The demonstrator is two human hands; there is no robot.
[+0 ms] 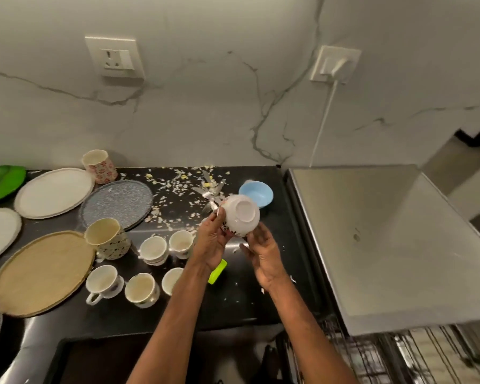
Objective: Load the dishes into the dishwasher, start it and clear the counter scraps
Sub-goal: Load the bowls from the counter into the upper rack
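Observation:
A white bowl with dark floral marks is held upside down above the black counter. My left hand grips its left rim. My right hand cups it from below and to the right, fingers curled against its side. A blue bowl sits just behind. Several white cups stand left of my hands. Pale scraps litter the counter's back, among some cutlery. The dishwasher's steel top lies to the right, with its wire rack pulled out below.
Plates lie at the left: white, grey, tan and green. Two patterned mugs stand among them. A lime-green item lies under my left wrist. A white cable hangs from a wall socket.

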